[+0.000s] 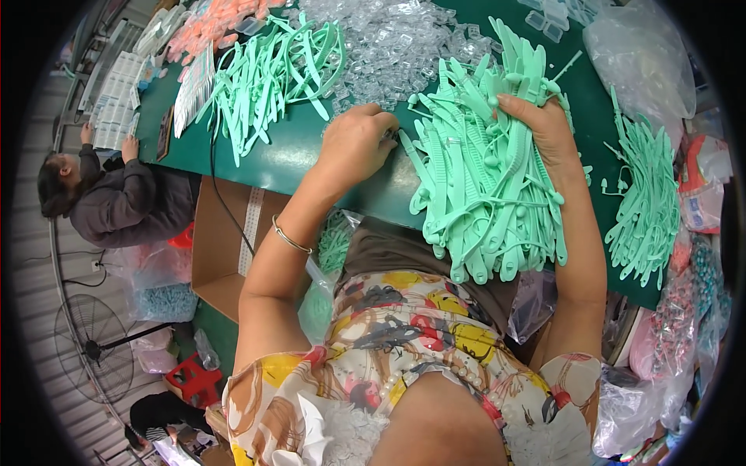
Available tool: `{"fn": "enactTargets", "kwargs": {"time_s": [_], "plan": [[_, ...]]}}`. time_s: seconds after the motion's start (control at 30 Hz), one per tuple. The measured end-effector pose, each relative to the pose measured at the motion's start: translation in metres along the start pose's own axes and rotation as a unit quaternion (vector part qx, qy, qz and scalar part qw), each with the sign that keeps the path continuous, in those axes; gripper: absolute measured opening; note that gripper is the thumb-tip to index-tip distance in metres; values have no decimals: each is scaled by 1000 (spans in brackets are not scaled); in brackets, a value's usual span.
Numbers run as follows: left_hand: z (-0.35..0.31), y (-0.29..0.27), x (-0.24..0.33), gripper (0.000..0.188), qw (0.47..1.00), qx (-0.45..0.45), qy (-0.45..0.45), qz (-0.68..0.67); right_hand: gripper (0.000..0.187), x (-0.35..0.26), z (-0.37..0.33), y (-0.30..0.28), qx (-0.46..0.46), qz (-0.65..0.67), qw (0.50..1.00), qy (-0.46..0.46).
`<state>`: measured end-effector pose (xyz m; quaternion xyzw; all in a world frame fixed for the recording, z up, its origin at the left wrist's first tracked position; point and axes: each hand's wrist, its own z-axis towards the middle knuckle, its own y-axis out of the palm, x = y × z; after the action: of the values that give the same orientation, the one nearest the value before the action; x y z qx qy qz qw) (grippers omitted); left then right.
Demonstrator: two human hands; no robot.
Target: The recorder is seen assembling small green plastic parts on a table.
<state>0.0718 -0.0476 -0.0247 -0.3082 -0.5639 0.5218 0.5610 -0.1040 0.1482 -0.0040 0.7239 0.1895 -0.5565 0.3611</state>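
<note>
A thick pile of mint-green plastic straps [482,171] with notched bands and small knobs lies at the table's near edge, some ends hanging over it. My right hand [544,132] grips the pile's upper right side, thumb on top and the other fingers mostly hidden. Left of the pile, my left hand [359,144] is closed with its fingers curled down near the tabletop. Something small may sit at its fingertips, but I cannot make it out. Just beyond that hand spreads a heap of small clear plastic pieces [388,46].
More green straps [272,78] lie at the far left, with another bunch [645,202] at the right. Orange pieces [210,27] and a clear bag [641,58] are on the green table [295,155]. A cardboard box [221,248] stands below; another person [128,198] works at the left.
</note>
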Motion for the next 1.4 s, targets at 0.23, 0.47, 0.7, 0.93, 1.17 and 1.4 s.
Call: {"fn": "enactTargets", "kwargs": {"time_s": [0.23, 0.47, 0.7, 0.93, 1.17, 1.4], "plan": [[9, -4, 1, 21, 982, 41, 10, -186, 35, 0, 0, 3, 16, -32, 999, -33], [10, 3, -12, 18, 992, 39, 26, -115, 35, 1, 2, 0, 5, -51, 998, -25], [22, 1, 8, 15, 869, -4, -82, -489, 35, 3, 1, 0, 2, -49, 999, -17], [50, 11, 33, 17, 686, -61, -121, -715, 36, 8, 7, -4, -26, -66, 996, -60], [52, 10, 38, 14, 872, 3, -32, -488, 32, 2, 4, -2, -15, -35, 999, -33], [56, 4, 60, 15, 965, 38, 167, -201, 28, 3, 4, -4, -5, -36, 999, -40]]}}
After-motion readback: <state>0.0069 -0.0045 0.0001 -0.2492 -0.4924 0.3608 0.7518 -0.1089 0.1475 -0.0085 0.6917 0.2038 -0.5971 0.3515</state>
